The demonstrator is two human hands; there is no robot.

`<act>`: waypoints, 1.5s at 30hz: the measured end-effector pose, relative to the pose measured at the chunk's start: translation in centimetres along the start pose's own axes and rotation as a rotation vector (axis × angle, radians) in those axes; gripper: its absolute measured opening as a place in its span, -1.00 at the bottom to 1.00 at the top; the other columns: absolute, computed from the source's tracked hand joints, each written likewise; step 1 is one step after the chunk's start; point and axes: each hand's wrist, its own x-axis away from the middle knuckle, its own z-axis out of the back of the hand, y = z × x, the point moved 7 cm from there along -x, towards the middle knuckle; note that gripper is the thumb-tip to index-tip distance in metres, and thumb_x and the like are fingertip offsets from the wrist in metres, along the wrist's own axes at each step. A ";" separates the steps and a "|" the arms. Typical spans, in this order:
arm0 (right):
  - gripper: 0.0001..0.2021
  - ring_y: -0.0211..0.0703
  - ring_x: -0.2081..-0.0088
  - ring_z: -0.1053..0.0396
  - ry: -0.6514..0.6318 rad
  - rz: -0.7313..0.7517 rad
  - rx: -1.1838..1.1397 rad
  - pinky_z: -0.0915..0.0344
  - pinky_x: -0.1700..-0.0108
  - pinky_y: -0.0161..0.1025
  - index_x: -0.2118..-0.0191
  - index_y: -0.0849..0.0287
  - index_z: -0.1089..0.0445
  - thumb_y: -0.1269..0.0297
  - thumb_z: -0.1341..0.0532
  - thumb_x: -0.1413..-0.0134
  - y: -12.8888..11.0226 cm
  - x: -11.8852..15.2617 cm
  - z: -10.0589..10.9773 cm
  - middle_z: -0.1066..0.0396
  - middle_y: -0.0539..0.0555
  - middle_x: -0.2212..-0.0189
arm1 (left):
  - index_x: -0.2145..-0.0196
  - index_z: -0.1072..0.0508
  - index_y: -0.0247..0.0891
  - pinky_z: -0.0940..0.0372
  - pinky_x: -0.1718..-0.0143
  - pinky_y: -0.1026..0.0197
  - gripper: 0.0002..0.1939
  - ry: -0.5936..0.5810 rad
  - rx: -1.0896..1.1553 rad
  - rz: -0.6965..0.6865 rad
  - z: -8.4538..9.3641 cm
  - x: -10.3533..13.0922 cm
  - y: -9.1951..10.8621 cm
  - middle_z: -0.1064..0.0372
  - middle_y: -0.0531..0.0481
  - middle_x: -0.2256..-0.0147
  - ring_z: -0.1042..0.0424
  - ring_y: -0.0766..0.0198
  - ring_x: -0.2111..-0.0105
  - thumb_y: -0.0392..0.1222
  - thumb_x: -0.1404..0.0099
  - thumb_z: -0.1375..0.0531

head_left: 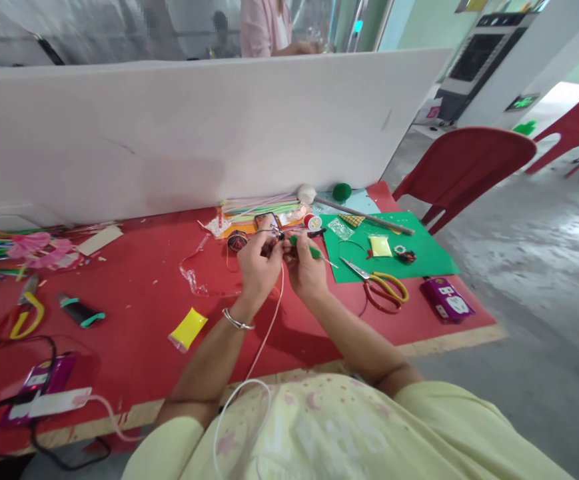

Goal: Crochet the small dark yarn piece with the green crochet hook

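Note:
Both my hands meet above the red table, fingertips close together. My left hand point(260, 265) is closed, pinching a small dark piece point(282, 236) that looks like yarn work; the fingers hide most of it. In my right hand point(306, 270) is a green-handled crochet hook point(314, 253), its thin metal end pointing down to the right. A multicoloured ball of yarn point(238, 241) lies just left of my left hand. Behind the hands a phone point(266, 222) rests on the table, with a spool of thread point(313, 222) to its right.
A green mat point(434, 257) carries a yellow packet point(380, 247) and scissors point(382, 288) overlap its edge. Another yellow packet point(188, 329) lies left of my forearm. A white board point(179, 140) stands along the back. A pink cable point(269, 320) runs up between my arms.

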 end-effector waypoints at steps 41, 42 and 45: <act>-0.53 -0.33 0.47 -0.42 -0.611 -0.214 0.292 -0.39 0.38 -0.38 0.31 0.14 -0.61 -0.21 -0.50 0.07 -3.0 -2.5 -1.4 -0.50 -0.03 0.52 | 0.11 -0.72 -0.28 -0.18 0.54 0.30 -0.51 -0.429 0.459 0.315 0.9 -1.7 -0.9 -0.38 0.07 0.51 -0.27 0.41 0.56 -0.23 0.07 -0.54; -0.54 -0.34 0.47 -0.41 -0.510 -0.187 0.240 -0.39 0.37 -0.38 0.27 0.11 -0.61 -0.21 -0.49 0.06 -2.4 -2.4 -1.0 -0.51 -0.04 0.50 | 0.08 -0.71 -0.25 -0.26 0.46 0.28 -0.51 -0.328 0.434 0.241 0.9 -1.7 -0.9 -0.43 0.05 0.45 -0.34 0.37 0.49 -0.23 0.04 -0.53; -0.60 -0.24 0.37 -0.47 -0.351 0.073 0.351 -0.45 0.28 -0.28 0.22 0.07 -0.63 -0.16 -0.46 -0.03 -2.4 -1.7 -0.9 -0.56 0.01 0.40 | -0.09 -0.64 -0.18 -0.27 0.42 0.30 -0.45 -0.092 0.159 0.065 1.0 -1.1 -1.0 -0.37 0.13 0.48 -0.29 0.38 0.50 -0.29 -0.10 -0.43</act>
